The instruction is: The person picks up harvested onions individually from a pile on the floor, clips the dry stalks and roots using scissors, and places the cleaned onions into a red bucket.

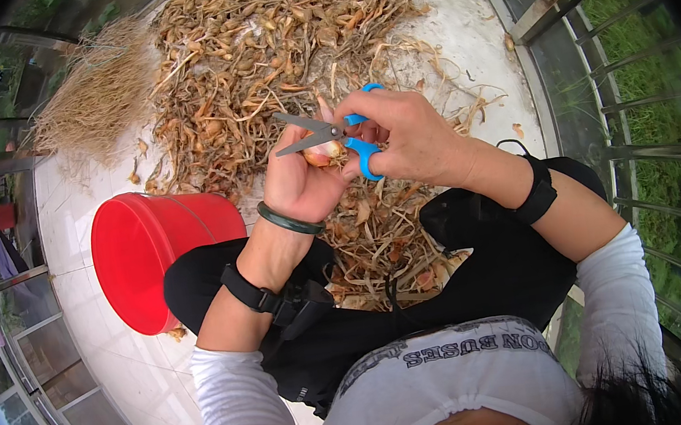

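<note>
My right hand [410,134] grips blue-handled scissors [337,131], their blades spread and pointing left. In my left hand [304,178] is a shallot bulb [325,152] with its dry roots towards me and its neck pointing away, just by the blades. Both hands are close together in front of my knees. Beyond and below them a wide heap of dried shallots with withered stalks [233,66] covers much of the floor. Dry stalks and skins [381,233] lie between my legs.
A red plastic bucket [207,213] lies or leans at my left knee, its mouth facing left. A bundle of dry brush, perhaps a broom [100,95], is at the far left. Metal railings [659,157] run along the right edge of the pale tiled floor [112,374], with greenery beyond.
</note>
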`<state>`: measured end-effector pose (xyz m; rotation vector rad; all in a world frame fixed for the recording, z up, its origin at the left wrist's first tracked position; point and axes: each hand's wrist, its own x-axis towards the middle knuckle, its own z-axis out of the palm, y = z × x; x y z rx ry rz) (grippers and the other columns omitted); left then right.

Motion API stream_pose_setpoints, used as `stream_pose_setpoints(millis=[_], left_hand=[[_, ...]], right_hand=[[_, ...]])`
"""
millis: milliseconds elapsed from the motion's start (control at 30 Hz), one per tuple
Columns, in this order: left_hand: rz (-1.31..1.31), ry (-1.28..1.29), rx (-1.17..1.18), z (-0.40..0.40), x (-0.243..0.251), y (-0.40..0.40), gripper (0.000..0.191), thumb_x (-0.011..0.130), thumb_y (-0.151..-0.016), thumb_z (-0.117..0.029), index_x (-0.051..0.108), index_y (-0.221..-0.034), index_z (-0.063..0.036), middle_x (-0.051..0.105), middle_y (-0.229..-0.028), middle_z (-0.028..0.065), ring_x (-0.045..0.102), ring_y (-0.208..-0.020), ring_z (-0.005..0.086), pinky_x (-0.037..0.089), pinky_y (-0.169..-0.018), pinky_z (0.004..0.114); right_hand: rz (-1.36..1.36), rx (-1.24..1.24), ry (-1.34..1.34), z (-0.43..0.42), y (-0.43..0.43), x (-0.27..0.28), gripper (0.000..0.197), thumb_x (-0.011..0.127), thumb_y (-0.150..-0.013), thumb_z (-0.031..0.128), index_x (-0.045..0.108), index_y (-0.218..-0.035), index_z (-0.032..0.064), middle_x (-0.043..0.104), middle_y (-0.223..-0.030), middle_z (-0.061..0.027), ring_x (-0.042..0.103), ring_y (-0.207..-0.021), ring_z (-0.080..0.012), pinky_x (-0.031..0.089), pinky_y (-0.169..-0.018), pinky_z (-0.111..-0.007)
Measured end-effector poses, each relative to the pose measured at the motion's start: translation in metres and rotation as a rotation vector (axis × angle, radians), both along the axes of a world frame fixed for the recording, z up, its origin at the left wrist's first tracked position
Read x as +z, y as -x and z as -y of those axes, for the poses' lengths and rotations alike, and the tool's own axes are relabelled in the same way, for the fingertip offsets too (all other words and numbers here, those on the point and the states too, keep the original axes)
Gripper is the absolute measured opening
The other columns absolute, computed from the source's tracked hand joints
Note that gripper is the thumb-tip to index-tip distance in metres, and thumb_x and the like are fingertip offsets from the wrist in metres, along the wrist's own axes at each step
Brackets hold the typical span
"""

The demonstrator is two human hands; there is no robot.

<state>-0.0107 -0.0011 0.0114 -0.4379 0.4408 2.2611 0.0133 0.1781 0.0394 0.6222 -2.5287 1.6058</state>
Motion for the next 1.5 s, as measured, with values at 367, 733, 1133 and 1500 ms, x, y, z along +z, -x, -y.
stream_pose_setpoints(millis=[367,733,1133,1500], left_hand=[[-0.162,0.05,-0.047,-0.005,0.019,-0.004,0.026,0.051,-0.092,-0.034,0.055,-0.099,-0.0088,0.057,-0.094,0.0025,0.052,-0.078,0.0177,0.044,-0.065,0.027],[0.045,-0.105,0.039,0.005,0.029,0.01,0.029,0.047,-0.091,-0.048,0.055,-0.096,-0.0198,0.052,-0.083,0.0085,0.049,-0.069,0.0157,0.043,-0.052,0.022],[-0.009,0.062,-0.001,0.006,0.031,0.004,0.039,0.049,-0.089,-0.045,0.058,-0.094,-0.0073,0.054,-0.081,0.0057,0.045,-0.066,0.0126,0.04,-0.049,0.019],[0.106,0.064,-0.068,0.011,0.025,0.005,0.023,0.05,-0.084,-0.029,0.055,-0.088,-0.0069,0.055,-0.077,0.0085,0.05,-0.06,0.0181,0.044,-0.051,0.024]], right_hand=[[0.498,-0.049,0.34,-0.003,0.004,0.009,0.017,0.067,-0.079,0.007,0.056,-0.091,0.001,0.055,-0.068,-0.0016,0.056,-0.059,-0.0074,0.045,-0.05,-0.023],[0.216,0.028,-0.29,-0.013,0.005,0.01,0.051,0.073,-0.069,0.038,0.05,-0.096,0.0023,0.056,-0.065,-0.0105,0.057,-0.059,-0.0266,0.043,-0.053,-0.037],[0.227,0.182,-0.517,-0.008,0.001,0.018,0.04,0.066,-0.076,0.038,0.05,-0.082,0.0017,0.057,-0.06,-0.0168,0.058,-0.061,-0.0391,0.043,-0.056,-0.047],[0.028,0.109,-0.609,-0.006,-0.005,0.0,0.02,0.06,-0.074,0.014,0.048,-0.084,0.001,0.059,-0.064,-0.0167,0.061,-0.061,-0.036,0.047,-0.052,-0.045]])
